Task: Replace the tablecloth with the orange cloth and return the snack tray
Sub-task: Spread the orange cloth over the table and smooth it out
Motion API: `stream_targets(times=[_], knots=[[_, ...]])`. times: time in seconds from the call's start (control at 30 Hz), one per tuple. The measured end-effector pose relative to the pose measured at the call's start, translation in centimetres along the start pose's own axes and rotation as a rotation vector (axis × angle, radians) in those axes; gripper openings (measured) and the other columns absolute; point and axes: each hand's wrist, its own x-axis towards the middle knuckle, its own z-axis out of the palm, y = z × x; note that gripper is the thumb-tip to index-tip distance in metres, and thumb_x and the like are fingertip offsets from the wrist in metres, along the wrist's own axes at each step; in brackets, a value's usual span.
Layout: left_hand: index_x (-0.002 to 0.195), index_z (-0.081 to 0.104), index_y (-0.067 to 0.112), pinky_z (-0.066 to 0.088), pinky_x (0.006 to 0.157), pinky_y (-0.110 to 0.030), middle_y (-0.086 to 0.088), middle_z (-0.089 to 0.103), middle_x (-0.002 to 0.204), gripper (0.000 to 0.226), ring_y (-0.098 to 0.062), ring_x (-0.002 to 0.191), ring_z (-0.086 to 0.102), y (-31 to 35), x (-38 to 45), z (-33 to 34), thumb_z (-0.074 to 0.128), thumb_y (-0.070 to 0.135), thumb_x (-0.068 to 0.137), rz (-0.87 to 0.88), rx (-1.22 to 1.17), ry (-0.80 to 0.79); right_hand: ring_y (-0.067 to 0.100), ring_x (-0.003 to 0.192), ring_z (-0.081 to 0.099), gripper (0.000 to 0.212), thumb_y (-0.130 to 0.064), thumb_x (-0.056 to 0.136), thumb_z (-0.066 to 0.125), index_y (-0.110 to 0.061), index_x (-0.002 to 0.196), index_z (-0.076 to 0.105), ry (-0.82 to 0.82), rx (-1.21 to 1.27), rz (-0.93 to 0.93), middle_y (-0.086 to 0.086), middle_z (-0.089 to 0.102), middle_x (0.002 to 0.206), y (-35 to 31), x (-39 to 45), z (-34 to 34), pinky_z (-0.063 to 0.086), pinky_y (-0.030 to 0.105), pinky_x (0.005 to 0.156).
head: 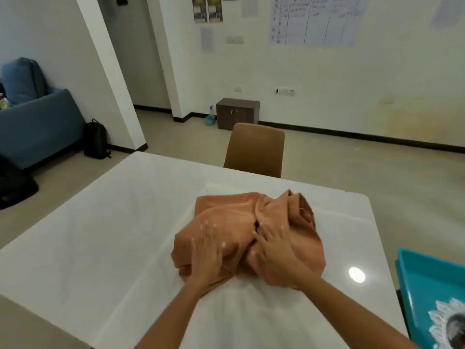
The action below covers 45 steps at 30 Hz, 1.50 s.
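The orange cloth (281,217) lies bunched in a heap on the white table (108,222), right of centre. My left hand (210,255) lies on its left side with fingers spread flat on the fabric. My right hand (273,250) rests on the middle of the heap, fingers extended into a fold. Both hands are blurred. The teal snack tray (415,278) sits off the table's right edge at the lower right, holding a white doily and a dark round thing, partly cut off by the frame.
A brown chair (255,147) stands at the table's far side. Beyond it are a small brown cabinet (237,113) and a spray bottle (210,117) by the wall. A blue sofa (37,117) and black backpack (95,139) are at left.
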Motion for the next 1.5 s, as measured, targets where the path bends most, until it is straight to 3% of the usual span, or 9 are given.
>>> stream_targets(times=[0.17, 0.3, 0.53, 0.7, 0.87, 1.03, 1.17, 1.27, 1.5], knots=[[0.134, 0.053, 0.013, 0.048, 0.089, -0.054, -0.020, 0.043, 0.143, 0.070, -0.037, 0.129, 0.044, -2.1, -4.0, 6.6, 0.021, 0.058, 0.091, 0.098, 0.066, -0.233, 0.022, 0.112, 0.063, 0.075, -0.071, 0.051, 0.075, -0.028, 0.112, 0.070, -0.113, -0.139, -0.101, 0.004, 0.065, 0.123, 0.4, -3.6, 6.9, 0.052, 0.053, 0.082], [0.151, 0.000, 0.026, 0.010, 0.115, -0.049, -0.012, -0.020, 0.155, 0.066, -0.025, 0.147, -0.010, -4.3, -3.0, 9.2, 0.015, 0.059, 0.095, 0.119, 0.126, -0.346, 0.020, 0.115, 0.061, 0.079, -0.054, 0.049, 0.085, -0.025, 0.120, 0.065, -0.064, -0.189, -0.152, 0.003, 0.062, 0.128, 2.3, -3.5, 8.3, 0.050, 0.052, 0.088], [0.147, -0.008, 0.018, 0.006, 0.117, -0.037, -0.008, -0.025, 0.151, 0.063, -0.018, 0.147, -0.007, -6.2, -4.2, 10.4, 0.024, 0.045, 0.100, 0.184, 0.012, -0.317, 0.017, 0.142, 0.028, 0.058, -0.024, 0.092, 0.055, -0.034, 0.144, 0.033, -0.146, -0.199, -0.125, -0.004, 0.029, 0.154, 5.7, -1.1, 7.8, 0.021, 0.049, 0.113], [0.137, 0.047, 0.007, 0.055, 0.083, -0.029, -0.014, 0.041, 0.144, 0.052, -0.024, 0.129, 0.049, -6.1, -6.0, 9.5, 0.064, 0.018, 0.089, 0.241, -0.202, -0.089, 0.015, 0.147, 0.007, 0.055, -0.020, 0.098, 0.040, -0.033, 0.148, 0.020, -0.206, -0.162, -0.049, -0.007, 0.012, 0.159, 5.7, 0.9, 7.1, 0.000, 0.052, 0.115], [0.087, 0.076, 0.006, 0.047, 0.038, -0.019, -0.003, 0.073, 0.069, 0.037, -0.015, 0.049, 0.066, -6.2, -7.4, 8.0, 0.090, -0.002, 0.053, 0.325, -0.226, 0.088, 0.022, 0.147, 0.001, 0.078, -0.038, 0.087, 0.059, -0.020, 0.150, 0.016, -0.140, -0.075, -0.109, 0.005, 0.005, 0.160, 1.1, -1.3, 6.8, -0.002, 0.053, 0.115], [0.093, 0.074, 0.010, 0.048, 0.061, -0.013, 0.001, 0.073, 0.079, 0.019, -0.010, 0.064, 0.067, -4.7, -6.4, 4.0, 0.076, 0.002, 0.076, 0.362, -0.480, 0.169, 0.017, 0.146, -0.007, 0.084, -0.052, 0.084, 0.059, -0.020, 0.150, 0.018, -0.005, 0.139, -0.407, -0.003, 0.004, 0.159, -3.4, -4.2, 5.8, -0.009, 0.045, 0.115], [0.098, 0.072, 0.015, 0.044, 0.075, -0.003, 0.019, 0.067, 0.089, 0.016, 0.015, 0.082, 0.060, -3.2, -5.3, -1.6, 0.071, 0.018, 0.082, 0.404, -0.646, 0.198, 0.011, 0.141, 0.027, 0.073, -0.047, 0.084, 0.063, -0.018, 0.145, 0.033, 0.052, 0.469, -0.404, -0.003, 0.036, 0.150, -5.7, -4.7, 3.0, 0.012, 0.036, 0.120], [0.088, 0.070, 0.019, 0.047, 0.071, -0.009, 0.019, 0.069, 0.082, 0.007, 0.007, 0.077, 0.063, -2.2, -4.9, -4.9, 0.071, 0.025, 0.084, 0.445, -0.671, 0.197, 0.010, 0.100, 0.059, 0.036, -0.024, 0.085, 0.066, -0.018, 0.119, 0.059, 0.138, 0.722, -0.336, -0.004, 0.066, 0.111, -6.3, -4.6, -0.4, 0.047, 0.027, 0.086], [0.090, 0.076, 0.022, 0.051, 0.080, -0.016, 0.014, 0.074, 0.089, 0.039, -0.003, 0.089, 0.068, -1.9, -3.9, -8.8, 0.086, 0.037, 0.055, 0.305, -0.907, 0.062, 0.010, 0.065, 0.063, 0.012, -0.006, 0.085, 0.064, -0.013, 0.077, 0.070, 0.244, 0.976, -0.172, 0.000, 0.069, 0.069, -5.1, -4.9, -7.8, 0.051, 0.027, 0.061]])
